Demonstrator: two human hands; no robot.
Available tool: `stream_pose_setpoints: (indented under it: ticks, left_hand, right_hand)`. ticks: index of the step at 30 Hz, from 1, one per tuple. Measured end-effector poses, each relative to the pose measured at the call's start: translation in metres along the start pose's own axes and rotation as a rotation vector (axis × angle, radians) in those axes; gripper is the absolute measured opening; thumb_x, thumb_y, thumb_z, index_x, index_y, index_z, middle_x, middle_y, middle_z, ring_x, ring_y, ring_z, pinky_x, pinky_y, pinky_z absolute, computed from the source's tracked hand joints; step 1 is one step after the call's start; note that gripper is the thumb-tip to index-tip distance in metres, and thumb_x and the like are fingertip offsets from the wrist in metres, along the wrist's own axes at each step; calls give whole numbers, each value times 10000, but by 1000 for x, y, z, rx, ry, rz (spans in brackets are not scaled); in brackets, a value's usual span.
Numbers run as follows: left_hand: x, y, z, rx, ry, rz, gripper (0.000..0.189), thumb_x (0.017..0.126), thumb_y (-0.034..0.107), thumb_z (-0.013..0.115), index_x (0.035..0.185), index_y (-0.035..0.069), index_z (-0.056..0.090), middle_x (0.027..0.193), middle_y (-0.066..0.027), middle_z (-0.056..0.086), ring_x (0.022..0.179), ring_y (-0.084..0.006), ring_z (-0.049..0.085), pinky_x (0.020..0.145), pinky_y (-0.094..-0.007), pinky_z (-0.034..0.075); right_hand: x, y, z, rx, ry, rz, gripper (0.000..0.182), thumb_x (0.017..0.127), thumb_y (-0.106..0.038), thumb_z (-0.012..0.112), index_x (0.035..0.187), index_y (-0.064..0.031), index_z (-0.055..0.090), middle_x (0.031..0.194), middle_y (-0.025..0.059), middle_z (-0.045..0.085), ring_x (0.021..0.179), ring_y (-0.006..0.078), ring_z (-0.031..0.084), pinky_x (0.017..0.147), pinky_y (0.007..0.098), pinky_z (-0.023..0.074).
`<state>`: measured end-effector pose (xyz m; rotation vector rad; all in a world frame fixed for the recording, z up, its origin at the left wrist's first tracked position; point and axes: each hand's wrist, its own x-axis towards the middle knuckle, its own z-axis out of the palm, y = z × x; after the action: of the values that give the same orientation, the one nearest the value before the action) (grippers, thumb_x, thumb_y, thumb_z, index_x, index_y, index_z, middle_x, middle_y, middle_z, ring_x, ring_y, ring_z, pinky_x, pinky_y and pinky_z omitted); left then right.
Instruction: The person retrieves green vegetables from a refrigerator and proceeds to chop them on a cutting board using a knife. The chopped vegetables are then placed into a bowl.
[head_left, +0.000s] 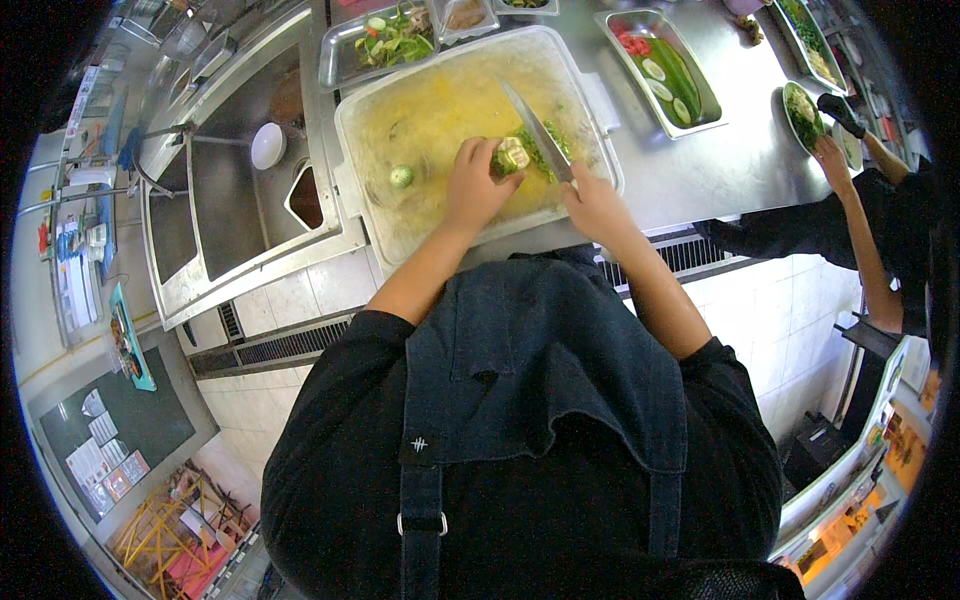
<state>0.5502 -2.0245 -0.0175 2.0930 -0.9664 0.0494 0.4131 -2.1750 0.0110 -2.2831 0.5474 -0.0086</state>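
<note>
My left hand (480, 184) holds a cut green-and-white vegetable (511, 155), maybe a small round eggplant, on the yellow-stained cutting board (450, 82). In my right hand (594, 202) is the handle of a kitchen knife (536, 127), its blade pointing up and to the left across the board. Chopped green pieces (553, 141) lie beneath and around the blade. A small round green vegetable (401, 176) rests on the board, left of my left hand and apart from it.
Left of the board is a steel sink (232, 217) with a white bowl (268, 145). Metal trays of greens (397, 41) and of cucumber and red pieces (667, 75) stand beyond and to the right. At the far right, a co-worker's hands touch a bowl of greens (802, 120).
</note>
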Motion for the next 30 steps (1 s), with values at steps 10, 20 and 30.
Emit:
stream_pose_setpoints:
  ticks: [10,20,30]
  left_hand:
    - [-2,-13,-3,-111,-127,-67,390,693,181,802,997,9,631,996,-145,633,917,-305,625,789,-362,513]
    - [20,-42,-50,242,-213,-264,437,713,219,788,1057,1,632,1076,-168,616,982,-323,595,868,-397,484]
    - [40,9,5,297,-395,-130,356,752,277,723,1025,67,633,1036,-132,606,1022,-340,567,895,-446,427]
  right_hand:
    - [-11,16,31,-27,-151,-63,249,905,-205,477,1036,2,434,843,292,622,829,489,596,752,576,446]
    - [-7,12,34,-76,-222,26,260,913,-219,458,1055,-3,436,859,305,628,827,490,602,752,589,451]
    - [-14,22,10,-8,32,42,237,907,-206,510,1013,-20,406,766,319,600,763,516,579,691,606,422]
